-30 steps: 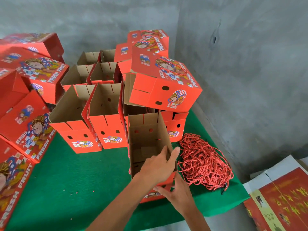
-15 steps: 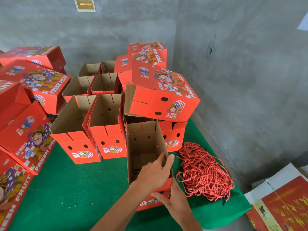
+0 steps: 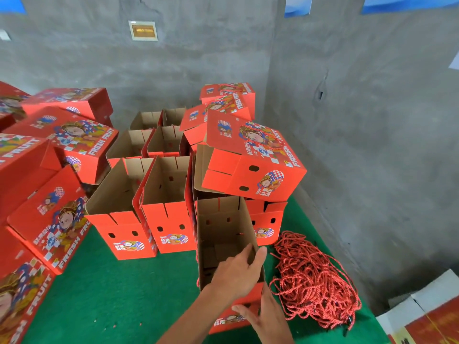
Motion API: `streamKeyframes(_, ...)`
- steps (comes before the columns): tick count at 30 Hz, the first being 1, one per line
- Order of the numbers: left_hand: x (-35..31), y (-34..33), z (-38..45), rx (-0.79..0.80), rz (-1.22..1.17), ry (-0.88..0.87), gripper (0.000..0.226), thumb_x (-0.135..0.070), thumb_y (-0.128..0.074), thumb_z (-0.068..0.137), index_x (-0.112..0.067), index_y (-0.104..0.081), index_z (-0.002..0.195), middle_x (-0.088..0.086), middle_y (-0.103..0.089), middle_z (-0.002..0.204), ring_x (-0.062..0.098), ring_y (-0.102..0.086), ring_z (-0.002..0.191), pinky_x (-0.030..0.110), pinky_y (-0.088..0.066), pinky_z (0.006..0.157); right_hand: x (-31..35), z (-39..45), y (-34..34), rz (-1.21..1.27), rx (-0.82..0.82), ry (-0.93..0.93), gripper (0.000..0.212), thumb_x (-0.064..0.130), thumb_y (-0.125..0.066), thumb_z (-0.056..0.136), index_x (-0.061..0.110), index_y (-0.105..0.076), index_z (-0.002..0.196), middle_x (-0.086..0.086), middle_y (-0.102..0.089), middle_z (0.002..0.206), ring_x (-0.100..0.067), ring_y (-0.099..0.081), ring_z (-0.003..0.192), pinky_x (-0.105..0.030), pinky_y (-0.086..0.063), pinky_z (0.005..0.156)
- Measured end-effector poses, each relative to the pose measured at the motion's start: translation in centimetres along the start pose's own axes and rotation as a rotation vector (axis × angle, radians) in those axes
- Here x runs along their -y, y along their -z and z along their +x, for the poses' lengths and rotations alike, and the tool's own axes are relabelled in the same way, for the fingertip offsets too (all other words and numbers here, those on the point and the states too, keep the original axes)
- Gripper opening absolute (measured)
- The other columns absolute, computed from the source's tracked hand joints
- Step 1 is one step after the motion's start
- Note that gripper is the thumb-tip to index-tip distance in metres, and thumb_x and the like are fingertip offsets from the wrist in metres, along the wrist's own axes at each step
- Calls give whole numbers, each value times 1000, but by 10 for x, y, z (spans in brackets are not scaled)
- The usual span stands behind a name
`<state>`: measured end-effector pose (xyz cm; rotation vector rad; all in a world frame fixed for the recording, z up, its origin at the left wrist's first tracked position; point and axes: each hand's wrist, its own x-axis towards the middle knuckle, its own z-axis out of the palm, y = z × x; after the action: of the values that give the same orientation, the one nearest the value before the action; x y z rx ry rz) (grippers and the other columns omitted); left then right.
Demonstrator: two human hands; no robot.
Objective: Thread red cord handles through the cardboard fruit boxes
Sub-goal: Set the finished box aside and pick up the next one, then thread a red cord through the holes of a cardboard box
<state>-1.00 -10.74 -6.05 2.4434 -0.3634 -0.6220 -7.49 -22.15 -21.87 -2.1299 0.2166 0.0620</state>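
An open red cardboard fruit box (image 3: 223,234) stands at the near edge of the green table, brown inside, with small holes in its walls. My left hand (image 3: 238,271) reaches over it and pinches the top of its right wall, fingers inside and one finger outside. My right hand (image 3: 265,316) lies against the box's front right corner, thumb across the red front face and fingers straight up the side. A heap of red cord handles (image 3: 313,281) lies on the table just right of the box. No cord is in either hand.
Several more open boxes (image 3: 161,194) stand in rows behind. A closed box (image 3: 250,160) leans on top of them; closed boxes (image 3: 57,219) are stacked at left. Concrete walls close the corner. The green table (image 3: 99,294) ends at right, with flat cartons (image 3: 422,319) beyond.
My view has tilted upward, showing more wall. Both hands stay on the same box, which has hardly moved.
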Motion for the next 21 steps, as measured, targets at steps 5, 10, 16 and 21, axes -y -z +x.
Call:
streamKeyframes(5,2,1,-1,-15,-6,-23,85,-91,-4,80,-48,-35,147,-2,-60,141,31,-57,127,45,-43,106,-6,-4,9,-55,-11,53,107,90,-67,70,54,-14,156,31,-50,146,14,-51,126,-14,-46,100)
streamKeyframes(10,1,9,1,-84,29,-47,80,-86,-9,87,-34,-48,135,4,-69,111,30,-65,106,48,-49,99,-37,-12,43,-296,68,57,89,62,-65,88,57,-8,156,28,-36,157,23,-53,99,-9,-48,83)
streamKeyframes(16,6,18,6,-218,102,-115,64,-70,-26,98,-24,-55,132,2,-69,115,26,-66,105,46,-54,94,-58,11,68,-586,18,-34,50,21,-57,104,22,-46,153,4,-43,159,-12,-57,131,-26,-46,111)
streamKeyframes(21,16,21,-1,-376,168,-207,42,-58,-38,102,-27,-64,112,-6,-70,105,17,-67,96,36,-55,81,-66,24,52,-761,113,-133,39,28,-59,103,19,-57,141,-1,-58,138,-21,-58,127,-37,-52,104)
